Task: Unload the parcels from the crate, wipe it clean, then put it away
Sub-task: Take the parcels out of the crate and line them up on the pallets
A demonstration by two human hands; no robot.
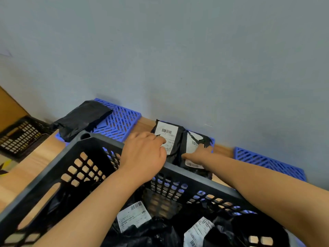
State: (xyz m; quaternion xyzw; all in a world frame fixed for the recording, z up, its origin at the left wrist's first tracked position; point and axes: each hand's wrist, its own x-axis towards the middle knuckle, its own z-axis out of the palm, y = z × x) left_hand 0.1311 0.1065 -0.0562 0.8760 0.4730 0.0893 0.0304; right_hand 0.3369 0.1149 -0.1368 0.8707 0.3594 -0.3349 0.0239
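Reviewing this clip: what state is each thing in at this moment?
crate: partly unloaded, holds several parcels
left parcel: out of the crate, propped against the wall
right parcel: out, propped beside it
left hand: fingers curled on the left parcel
right hand: rests on the right parcel, grip unclear
plain parcel: lying on blue mat, untouched
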